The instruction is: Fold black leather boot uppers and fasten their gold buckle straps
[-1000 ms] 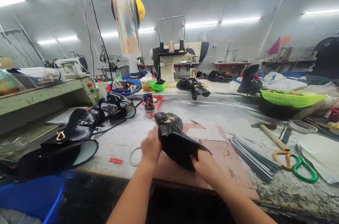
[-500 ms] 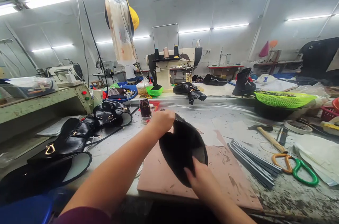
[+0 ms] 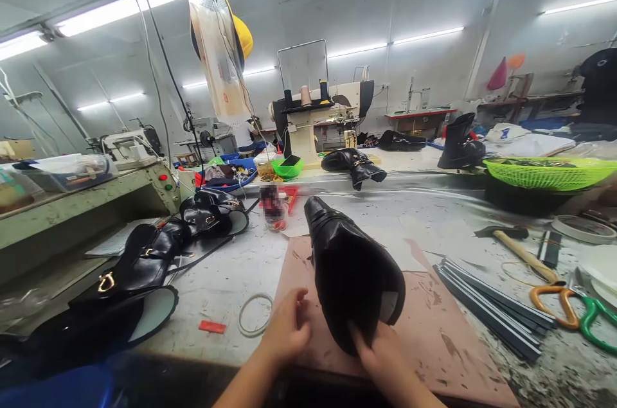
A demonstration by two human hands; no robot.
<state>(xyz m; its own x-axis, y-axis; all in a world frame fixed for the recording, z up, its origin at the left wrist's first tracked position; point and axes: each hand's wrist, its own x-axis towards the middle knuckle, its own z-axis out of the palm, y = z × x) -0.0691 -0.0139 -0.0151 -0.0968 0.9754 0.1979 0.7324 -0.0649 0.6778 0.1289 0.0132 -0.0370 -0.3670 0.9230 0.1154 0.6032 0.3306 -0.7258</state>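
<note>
A black leather boot upper [image 3: 351,266] lies on a pink work board [image 3: 434,337] with its open shaft turned toward me. My right hand [image 3: 383,356] grips the lower rim of the shaft, fingers curled into the leather. My left hand [image 3: 286,328] rests just left of the boot on the board's near edge, fingers bent and holding nothing, close to the leather without gripping it.
Several black boot uppers [image 3: 144,254] lie at the left. A rubber ring [image 3: 254,315] and a red chip [image 3: 212,327] sit near my left hand. Grey strips [image 3: 491,305], a hammer [image 3: 518,247] and scissors [image 3: 578,308] are at the right. A sewing machine [image 3: 321,119] stands behind.
The boot was turned so its toe points away and its open shaft faces me. My left hand let go of the toe end and dropped back to the board's near edge.
</note>
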